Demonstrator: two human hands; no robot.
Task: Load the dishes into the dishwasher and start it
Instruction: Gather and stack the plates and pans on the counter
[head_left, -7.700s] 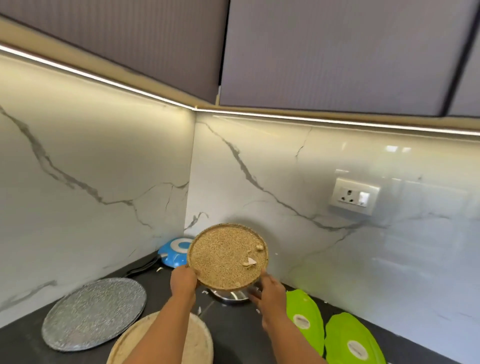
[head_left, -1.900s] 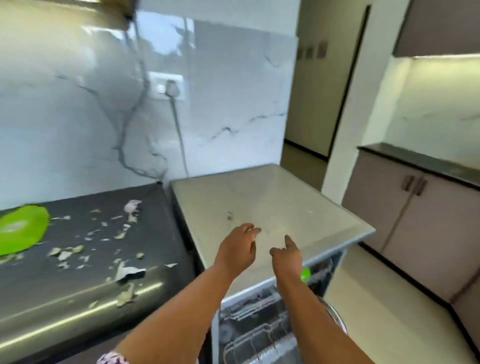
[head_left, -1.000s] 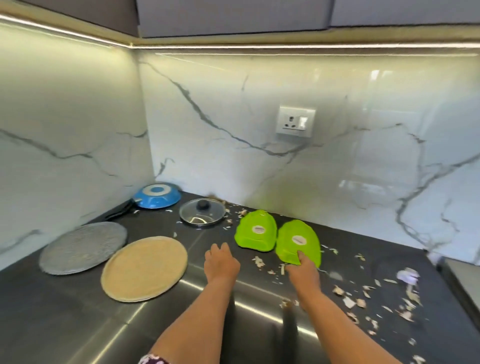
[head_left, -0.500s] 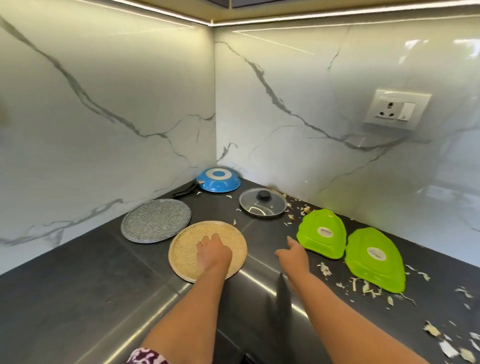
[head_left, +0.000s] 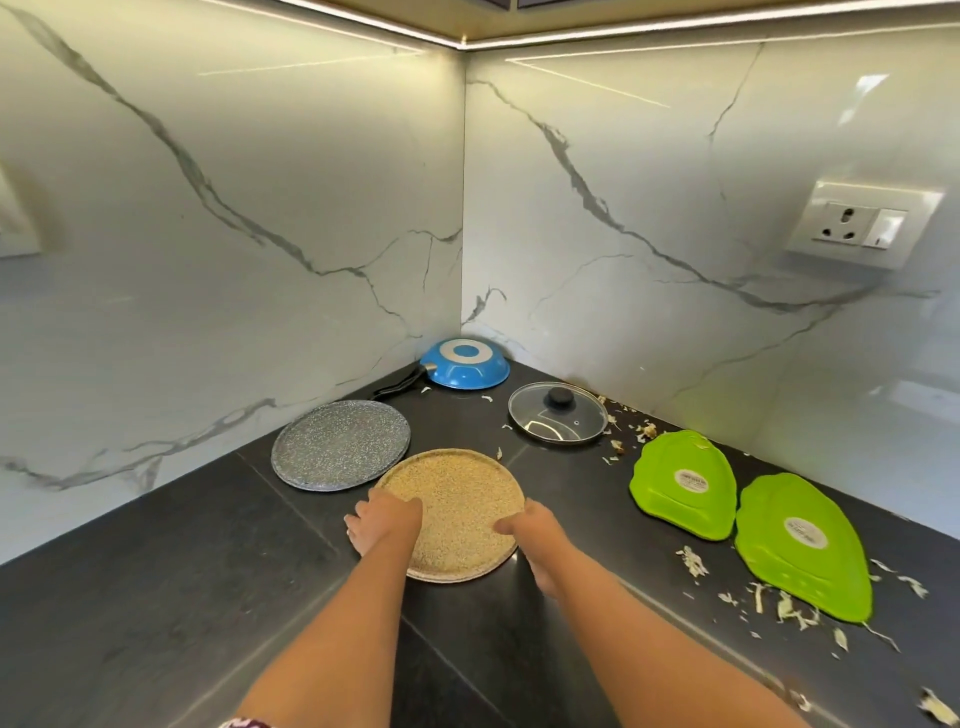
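Head view, kitchen corner. A dark worktop (head_left: 156, 597) is seen below marbled wall panels, with a socket plate (head_left: 865, 223) on the right wall. At centre a round tan speckled plate (head_left: 457, 499) lies flat on the worktop and is taken at both sides: the left hand (head_left: 384, 522) is set over its near left rim, fingers curled at the edge, and the right hand (head_left: 530, 535) is set on its near right rim, thumb on the upper face. Both are judged to be a grip closed on the plate, though the undersides of the fingers are hidden. Further pieces are listed: a grey speckled plate (head_left: 340, 444) just beside, to the far left; an upturned blue pan (head_left: 464, 364) in the far corner; a glass lid (head_left: 557, 420) to the far right; two green leaf-shaped plates (head_left: 683, 486) (head_left: 802, 545) at right, among scattered vegetable scraps (head_left: 789, 608). The dishwasher is not in view. The step in hand is judged to be the pick-up of one dish for loading; several remain. The next move calls for a level lift clear of the grey plate and a carry to the rack.
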